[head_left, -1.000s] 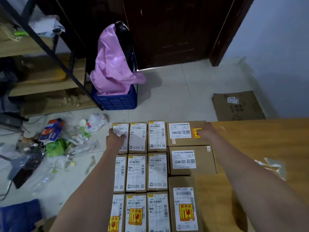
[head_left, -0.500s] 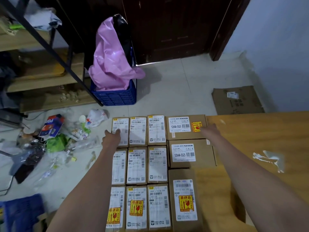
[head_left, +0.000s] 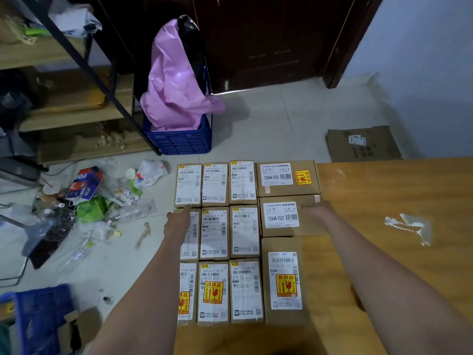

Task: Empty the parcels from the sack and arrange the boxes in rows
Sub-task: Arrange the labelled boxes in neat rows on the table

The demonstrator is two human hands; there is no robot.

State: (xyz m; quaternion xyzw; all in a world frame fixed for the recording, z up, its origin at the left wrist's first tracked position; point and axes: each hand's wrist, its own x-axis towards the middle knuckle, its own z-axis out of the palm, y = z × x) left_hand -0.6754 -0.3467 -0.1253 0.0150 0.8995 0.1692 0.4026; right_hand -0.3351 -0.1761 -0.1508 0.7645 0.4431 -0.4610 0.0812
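The left forearm covers much of the left column of boxes, so the labels of the middle and near boxes there are only partly readable. The near edge of the tabletop (head_left: 384, 196) is cut off by the bottom of the frame, and both arms run out of view there. No sack can be made out with certainty.

The boxes (head_left: 240, 233) lie flat on the tabletop's left part in three rows, labels up, sides touching: three narrow boxes and one broader box per row, reaching the far edge and the left edge. The left hand (head_left: 178, 222) rests on the left column at the seam between the far and middle rows, fingers bent down over the box edge; whether its grip presses on anything I cannot tell. The right hand (head_left: 316, 210) lies at the right side of the middle broad box (head_left: 280, 216), fingertips on its top, the grip loose and spread rather than clamped.

The tabletop is yellow-brown wood with a torn white tape patch (head_left: 409, 225) on its bare right part, which is otherwise free. Beyond lies a pale tiled floor, with loose rubbish (head_left: 89, 201) left, a blue crate (head_left: 179, 140) with a pink bag (head_left: 174, 80), flattened cardboard (head_left: 363, 143) by the wall, shelves and a dark door.
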